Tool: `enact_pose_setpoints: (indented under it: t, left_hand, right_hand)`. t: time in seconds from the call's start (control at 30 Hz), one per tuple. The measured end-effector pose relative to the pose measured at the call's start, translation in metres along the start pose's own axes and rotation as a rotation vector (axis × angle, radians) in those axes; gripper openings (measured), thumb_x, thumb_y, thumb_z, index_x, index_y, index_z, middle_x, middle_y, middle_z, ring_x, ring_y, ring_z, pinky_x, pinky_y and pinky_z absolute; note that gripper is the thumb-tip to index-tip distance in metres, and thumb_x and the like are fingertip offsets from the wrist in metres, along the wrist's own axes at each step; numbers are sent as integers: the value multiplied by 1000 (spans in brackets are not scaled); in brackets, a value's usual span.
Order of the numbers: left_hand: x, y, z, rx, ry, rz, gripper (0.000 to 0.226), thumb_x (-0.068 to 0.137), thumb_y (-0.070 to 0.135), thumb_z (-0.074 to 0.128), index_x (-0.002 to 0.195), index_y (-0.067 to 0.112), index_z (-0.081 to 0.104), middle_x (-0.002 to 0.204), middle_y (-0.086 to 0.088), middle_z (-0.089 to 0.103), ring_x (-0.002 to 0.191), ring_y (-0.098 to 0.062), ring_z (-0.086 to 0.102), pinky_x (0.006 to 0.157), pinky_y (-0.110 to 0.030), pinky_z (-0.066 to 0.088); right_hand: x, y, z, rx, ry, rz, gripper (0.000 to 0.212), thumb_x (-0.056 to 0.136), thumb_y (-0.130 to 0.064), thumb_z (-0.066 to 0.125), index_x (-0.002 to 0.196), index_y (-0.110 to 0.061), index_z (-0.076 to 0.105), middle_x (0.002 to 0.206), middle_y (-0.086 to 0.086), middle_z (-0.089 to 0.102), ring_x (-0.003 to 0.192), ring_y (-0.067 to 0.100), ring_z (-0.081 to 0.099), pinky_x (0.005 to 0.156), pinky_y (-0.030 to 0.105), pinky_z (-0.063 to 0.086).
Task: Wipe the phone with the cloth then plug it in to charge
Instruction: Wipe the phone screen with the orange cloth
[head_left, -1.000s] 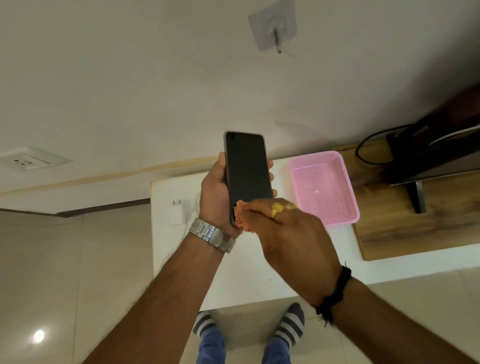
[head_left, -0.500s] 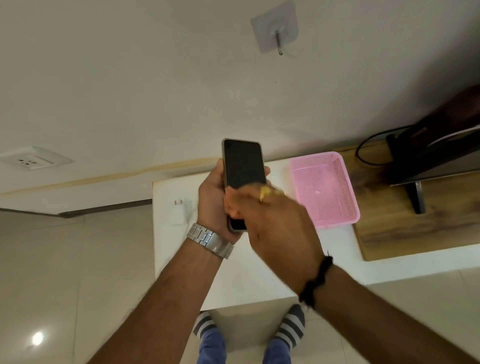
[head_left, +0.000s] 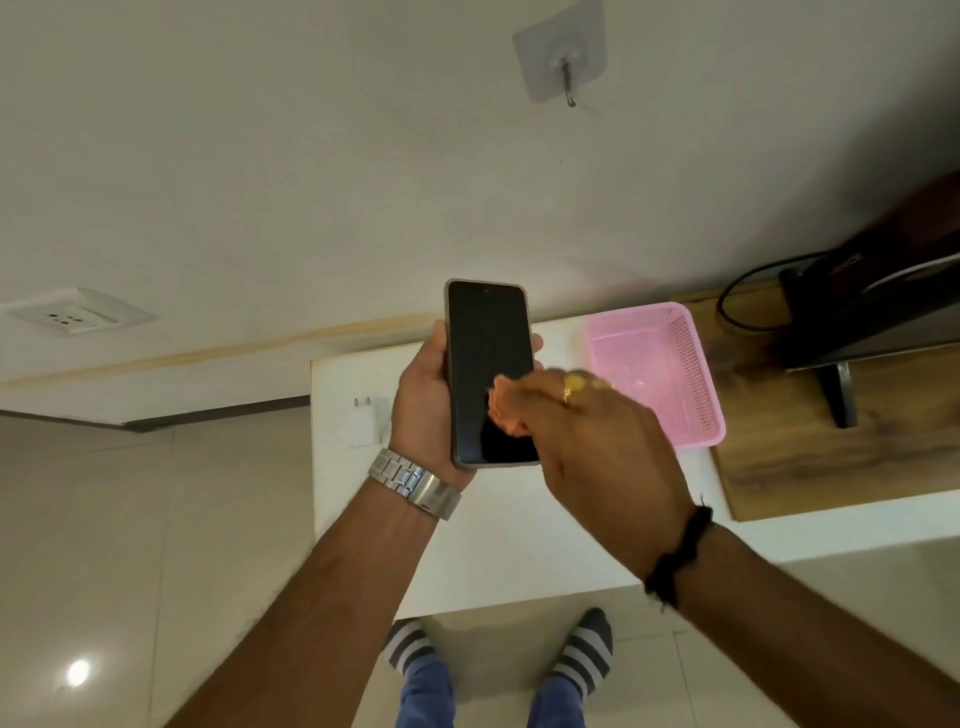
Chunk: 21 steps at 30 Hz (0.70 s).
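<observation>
Black-screened phone (head_left: 491, 371) sits upright at frame centre, left hand (head_left: 426, 410) wrapped round its edges, fingers curled. Right hand (head_left: 597, 436) has fingertips bunched against the lower screen, pinching something orange, blurred, probably the cloth (head_left: 511, 415). White charger (head_left: 362, 423) lies on the white table (head_left: 498, 545), left of the phone.

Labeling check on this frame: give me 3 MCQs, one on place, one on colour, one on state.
1. Where is the charger?
A. in the basket
B. on the white table, left of the left hand
C. in the wall socket

2. What colour is the basket?
A. pink
B. blue
C. green

3. What state is the phone screen in?
A. lit
B. cracked
C. dark

Answers: 1 B, it lies loose on the table beside the left hand. 2 A, its mesh walls are pink. 3 C, the screen is black while the right hand rubs it.
</observation>
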<state>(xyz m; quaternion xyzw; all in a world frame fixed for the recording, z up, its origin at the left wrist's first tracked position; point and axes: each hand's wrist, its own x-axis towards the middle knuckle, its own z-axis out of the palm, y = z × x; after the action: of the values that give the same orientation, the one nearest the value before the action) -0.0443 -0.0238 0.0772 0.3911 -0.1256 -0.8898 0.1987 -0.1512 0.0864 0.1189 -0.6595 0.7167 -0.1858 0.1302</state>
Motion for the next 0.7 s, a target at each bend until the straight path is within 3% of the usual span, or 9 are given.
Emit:
enact_pose_setpoints:
  t: [0.1,0.23,0.3,0.4,0.47,0.5,0.6,0.7]
  left_hand:
    - [-2,-7,5,9,-31,-30,70,100,56,40,152,10,41,126,-17,61,109,-32,59,101,-46,45]
    - [4,-17,5,29,-86,-38,58,101,54,40,144,16,52,109,-12,72,88,-32,71,79,-48,59]
    - [5,-14,7,5,-97,-27,56,102,54,39,142,16,52,111,-13,71,90,-32,71,82,-47,58]
    - [8,-7,3,-7,-63,3,63,102,55,39,144,10,51,120,-18,65,101,-32,64,95,-44,49]
    - [10,-5,-4,24,-75,51,66,101,56,37,140,6,56,120,-22,64,99,-32,63,91,-43,50]
    - [9,-8,-4,28,-87,57,64,100,55,40,135,7,61,118,-22,65,99,-32,63,91,-42,52]
    - [7,-24,-2,-56,-104,-23,51,98,50,51,124,10,70,120,-17,67,109,-32,63,105,-44,46]
    - [11,-33,1,-107,-116,-16,39,100,46,52,108,17,76,108,-11,74,98,-30,71,89,-42,58]
  right_hand:
    - [13,13,-7,-11,37,21,32,103,-28,44,114,-18,72,108,3,72,92,26,69,76,40,61]
    - [64,38,-18,-78,94,150,31,107,-29,45,119,-18,72,113,2,69,103,24,64,89,37,53]
    - [62,35,-15,-71,100,148,30,107,-28,45,117,-19,72,112,2,69,103,24,63,88,38,52]
    - [20,2,-8,57,60,120,14,101,-23,59,107,-20,72,103,1,70,94,22,66,83,38,58]
    - [-9,-16,-2,85,-20,10,28,86,-13,77,114,-18,73,103,4,74,87,23,72,77,35,63]
    - [-11,-14,0,88,-36,-19,31,85,-12,78,116,-17,73,105,5,74,86,24,72,74,34,63]
    - [30,5,-8,66,67,84,22,101,-30,51,112,-25,70,106,-2,69,94,22,65,75,30,55]
    - [70,23,-9,-51,109,139,30,106,-27,45,117,-18,71,110,2,69,99,24,64,83,37,53]
